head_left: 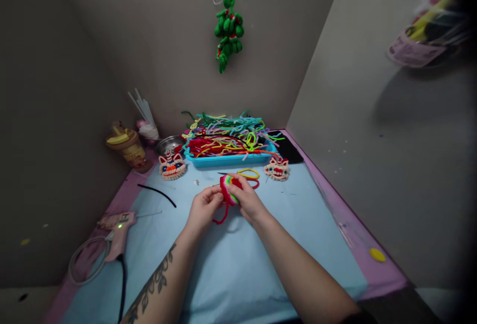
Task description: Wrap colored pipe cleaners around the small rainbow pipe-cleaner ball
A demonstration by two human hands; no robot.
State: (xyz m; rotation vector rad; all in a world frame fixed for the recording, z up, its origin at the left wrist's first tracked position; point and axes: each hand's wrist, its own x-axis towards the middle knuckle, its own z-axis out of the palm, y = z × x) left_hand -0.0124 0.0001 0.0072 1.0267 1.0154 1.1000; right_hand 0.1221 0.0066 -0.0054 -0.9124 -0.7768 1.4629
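Observation:
Over the middle of the table, my right hand (249, 199) grips a small rounded pipe-cleaner piece (228, 191), red with stripes of pink, white, green, yellow and blue. My left hand (204, 207) is closed in a pinch at its left edge; the exact spot between those fingertips is hidden. A loose red pipe-cleaner end (222, 218) hangs below the piece in a curve. Just behind my right hand lie scissors (249, 173) with a yellow and a red handle loop, their blades pointing left.
Behind stands a blue tray (231, 161) heaped with pipe cleaners, flanked by two lion-head figures (172, 167) (277, 170). At left are a lit pink glue gun (119, 234), a black pipe cleaner (158, 193), a metal bowl (170, 145) and a pot (130, 149). A black flat object (286, 147) lies back right.

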